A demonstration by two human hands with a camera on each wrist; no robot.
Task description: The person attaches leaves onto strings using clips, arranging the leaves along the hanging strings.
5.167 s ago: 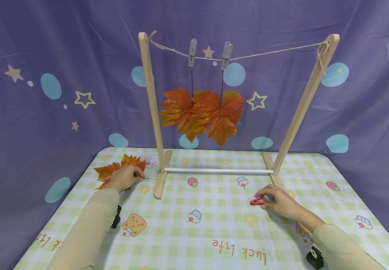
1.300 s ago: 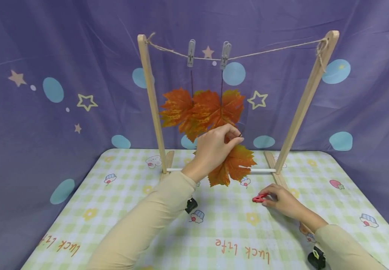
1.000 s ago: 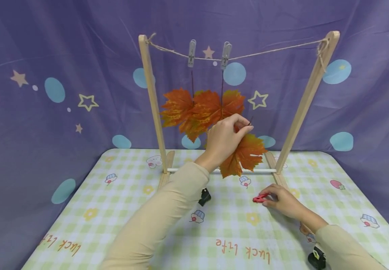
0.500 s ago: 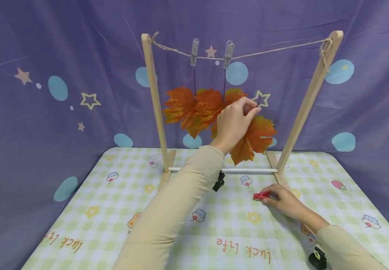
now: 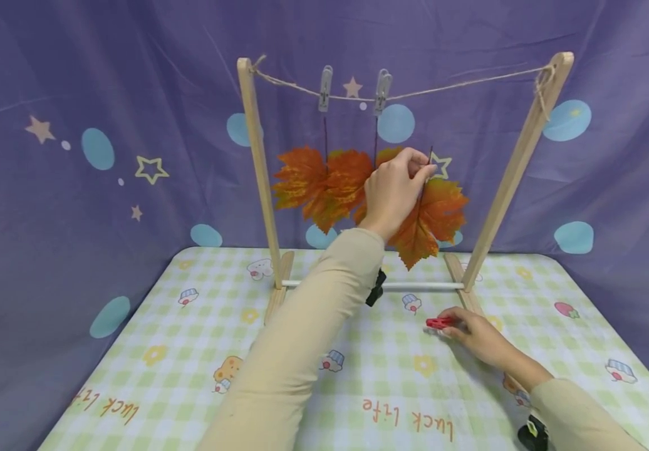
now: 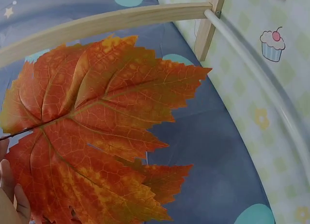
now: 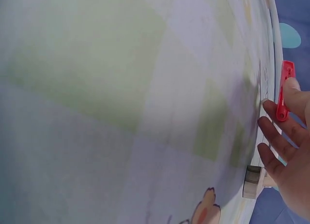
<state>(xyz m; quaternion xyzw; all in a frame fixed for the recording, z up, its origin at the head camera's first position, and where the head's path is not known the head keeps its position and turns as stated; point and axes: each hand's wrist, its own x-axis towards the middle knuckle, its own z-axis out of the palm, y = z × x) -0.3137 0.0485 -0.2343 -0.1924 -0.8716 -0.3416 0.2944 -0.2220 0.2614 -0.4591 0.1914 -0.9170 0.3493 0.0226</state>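
Note:
My left hand (image 5: 394, 191) pinches the dark stem of an orange maple leaf (image 5: 427, 222), raised below the twine (image 5: 465, 83) and to the right of the hanging leaves. The leaf's veined face fills much of the left wrist view, where only some fingers (image 6: 7, 178) show at the edge. Low over the table, my right hand (image 5: 479, 338) holds a red clothespin (image 5: 439, 322) between thumb and fingers, also seen in the right wrist view. Two grey clothespins (image 5: 325, 89) grip the twine, with an orange leaf (image 5: 300, 178) hanging under each; my left hand partly covers the right one.
Wooden posts (image 5: 519, 169) on flat feet carry the twine, joined low down by a white rod (image 5: 420, 285). The frame stands on a table with a checked cloth (image 5: 279, 401). Behind it hangs a purple curtain (image 5: 104, 62).
My left hand has picked up the leaf from the table's left side and carried it right and up toward the twine. The right hand has raised the red clothespin slightly.

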